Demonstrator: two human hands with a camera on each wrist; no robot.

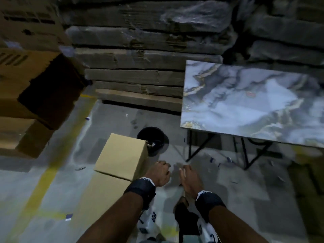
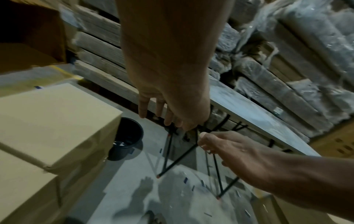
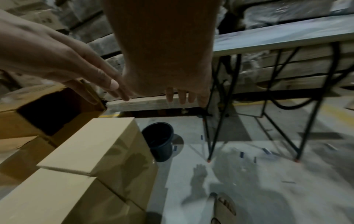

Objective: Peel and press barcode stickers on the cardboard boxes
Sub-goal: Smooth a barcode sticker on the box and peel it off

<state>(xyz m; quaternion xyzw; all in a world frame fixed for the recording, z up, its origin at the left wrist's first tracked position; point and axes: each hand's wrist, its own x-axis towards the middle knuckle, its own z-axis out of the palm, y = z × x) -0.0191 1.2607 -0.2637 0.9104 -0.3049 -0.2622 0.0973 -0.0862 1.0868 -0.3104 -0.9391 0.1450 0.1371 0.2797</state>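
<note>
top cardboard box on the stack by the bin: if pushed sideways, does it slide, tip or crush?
The top cardboard box sits flat but askew on the lower box, one corner overhanging, so it would probably slide rather than tip. Its plain, smooth faces suggest low grip. Edges look crisp, so likely stiff; its weight cannot be judged.

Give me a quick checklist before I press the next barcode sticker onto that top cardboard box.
1. Top cardboard box, upper face bare and unobstructed: ok.
2. Left hand, fingers relaxed, gripping nothing: ok.
3. Right hand, fingers hanging straight: ok.
4. Peeled sticker on a fingertip: cannot tell, too blurred.
5. Sticker sheet in sight on the table: not ok, none visible.
6. Bin on the floor beside the box for backing scraps: ok.
</note>
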